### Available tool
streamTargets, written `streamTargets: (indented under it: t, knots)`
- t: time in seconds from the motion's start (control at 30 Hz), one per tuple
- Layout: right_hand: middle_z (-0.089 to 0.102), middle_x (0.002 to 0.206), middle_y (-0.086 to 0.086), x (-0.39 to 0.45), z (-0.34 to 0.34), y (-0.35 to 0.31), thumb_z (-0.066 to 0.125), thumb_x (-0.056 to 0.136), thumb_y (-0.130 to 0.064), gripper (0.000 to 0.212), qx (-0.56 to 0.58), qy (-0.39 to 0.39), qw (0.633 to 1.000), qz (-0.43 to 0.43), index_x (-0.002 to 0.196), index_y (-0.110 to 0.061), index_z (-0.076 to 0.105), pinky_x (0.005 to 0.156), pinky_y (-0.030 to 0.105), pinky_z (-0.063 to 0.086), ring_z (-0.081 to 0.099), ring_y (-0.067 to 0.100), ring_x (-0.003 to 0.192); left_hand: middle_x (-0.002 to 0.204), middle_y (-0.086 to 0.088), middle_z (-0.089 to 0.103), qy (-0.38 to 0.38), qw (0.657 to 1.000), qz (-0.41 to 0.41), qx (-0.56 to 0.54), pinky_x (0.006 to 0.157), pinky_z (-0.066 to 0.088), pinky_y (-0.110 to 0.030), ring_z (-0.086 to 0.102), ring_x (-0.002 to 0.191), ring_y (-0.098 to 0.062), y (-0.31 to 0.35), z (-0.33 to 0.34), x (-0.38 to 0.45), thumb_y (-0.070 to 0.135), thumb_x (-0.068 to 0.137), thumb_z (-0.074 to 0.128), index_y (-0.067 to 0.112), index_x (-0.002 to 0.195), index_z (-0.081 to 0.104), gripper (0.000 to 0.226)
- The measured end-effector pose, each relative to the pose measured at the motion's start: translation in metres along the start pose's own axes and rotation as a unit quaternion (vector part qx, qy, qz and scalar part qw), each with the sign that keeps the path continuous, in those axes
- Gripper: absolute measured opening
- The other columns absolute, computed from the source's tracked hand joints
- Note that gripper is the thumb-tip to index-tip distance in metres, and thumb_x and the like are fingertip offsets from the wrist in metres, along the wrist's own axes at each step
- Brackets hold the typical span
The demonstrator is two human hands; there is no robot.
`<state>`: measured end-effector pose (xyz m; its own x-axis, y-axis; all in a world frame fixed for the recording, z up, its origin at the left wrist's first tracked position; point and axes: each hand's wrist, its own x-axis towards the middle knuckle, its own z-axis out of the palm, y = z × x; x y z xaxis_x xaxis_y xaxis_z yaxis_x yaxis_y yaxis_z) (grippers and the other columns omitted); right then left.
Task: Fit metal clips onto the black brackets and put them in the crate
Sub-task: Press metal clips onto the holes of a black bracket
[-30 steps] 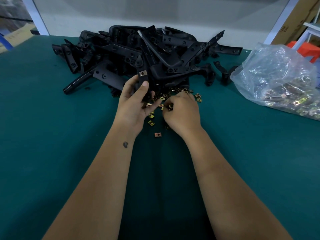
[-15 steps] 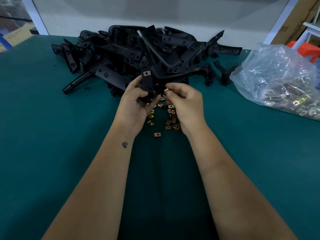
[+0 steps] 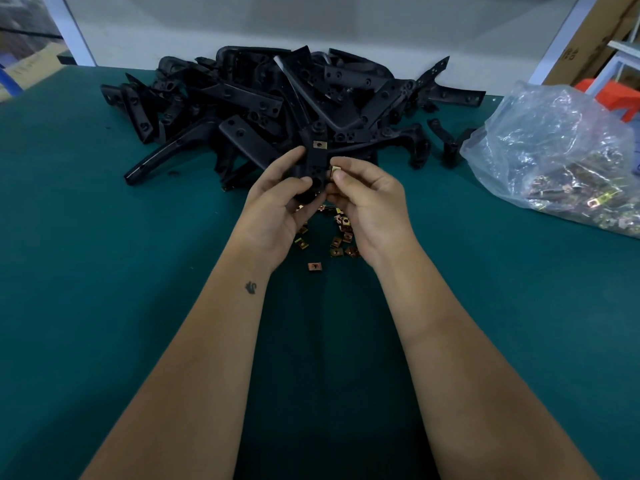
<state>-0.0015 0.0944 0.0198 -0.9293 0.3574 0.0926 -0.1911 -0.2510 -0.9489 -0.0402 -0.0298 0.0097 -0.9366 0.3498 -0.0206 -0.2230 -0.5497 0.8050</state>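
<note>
My left hand point(image 3: 277, 206) grips a black bracket point(image 3: 317, 168) upright above the green table; a brass clip point(image 3: 320, 144) sits on the bracket's top end. My right hand point(image 3: 369, 199) pinches another metal clip point(image 3: 334, 171) between thumb and forefinger, right against the bracket's right edge. Several loose brass clips point(image 3: 337, 237) lie on the table under and between my hands, one clip point(image 3: 315, 266) a little apart towards me. No crate is in view.
A big heap of black brackets point(image 3: 277, 105) fills the table's far middle. A clear plastic bag of clips point(image 3: 568, 161) lies at the right. The green table top point(image 3: 104, 271) stretches left and towards me. Cardboard boxes point(image 3: 595, 32) and an orange item point(image 3: 620, 98) stand beyond the right edge.
My right hand picked a clip from the loose pile, lifted it and brought it to the bracket's side. My left hand raised the bracket slightly and turned it upright.
</note>
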Motion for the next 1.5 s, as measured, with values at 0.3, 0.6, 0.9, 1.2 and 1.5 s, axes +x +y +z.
streamTargets:
  t: [0.3,0.6,0.9,1.2,1.5]
  knots:
    - [0.072,0.077,0.000,0.0012,-0.0027,-0.0040,0.062,0.092,-0.003,0.013,0.100,0.014,0.993,0.067,0.083,-0.012,0.065,0.066,0.022,0.054,0.066,0.012,0.071,0.108,-0.008,0.070,-0.043,0.999,0.023,0.007,0.096,0.054,-0.037,0.065,0.109,-0.023,-0.0011,-0.0019,-0.0012,-0.007,0.094,0.050,0.020,0.130,0.056,0.046]
    - [0.071,0.075,0.000,0.0018,-0.0012,-0.0021,0.065,0.090,-0.007,0.012,0.105,0.028,0.991,0.084,0.080,-0.013,0.066,0.063,0.020,0.052,0.063,0.009,0.066,0.118,-0.005,0.069,-0.069,0.997,0.031,0.029,0.102,0.050,-0.038,0.063,0.114,-0.020,-0.0022,-0.0020,-0.0015,-0.006,0.093,0.051,0.023,0.130,0.055,0.048]
    - [0.067,0.078,0.002,0.0006,0.0007,-0.0023,0.066,0.089,-0.004,0.013,0.093,0.026,0.993,0.075,0.079,-0.012,0.063,0.064,0.021,0.052,0.062,0.011,0.068,0.115,-0.002,0.071,-0.075,0.996,0.033,0.035,0.097,0.053,-0.032,0.065,0.110,-0.016,-0.0019,0.0006,-0.0023,-0.007,0.094,0.050,0.022,0.129,0.055,0.046]
    - [0.070,0.073,0.001,0.0018,-0.0016,-0.0019,0.063,0.091,-0.004,0.016,0.123,0.030,0.989,0.071,0.077,-0.012,0.063,0.063,0.022,0.052,0.064,0.010,0.066,0.117,-0.004,0.071,-0.080,0.996,0.026,0.029,0.099,0.052,-0.033,0.065,0.112,-0.017,-0.0034,-0.0006,-0.0008,-0.007,0.095,0.049,0.020,0.128,0.055,0.043]
    - [0.070,0.076,0.000,-0.0008,0.0000,-0.0031,0.064,0.090,-0.003,0.012,0.094,0.016,0.993,0.062,0.081,-0.011,0.064,0.067,0.022,0.052,0.063,0.011,0.070,0.120,-0.003,0.069,-0.067,0.996,0.027,0.052,0.098,0.051,-0.030,0.064,0.111,-0.016,-0.0018,0.0002,-0.0022,-0.007,0.094,0.049,0.018,0.135,0.053,0.048]
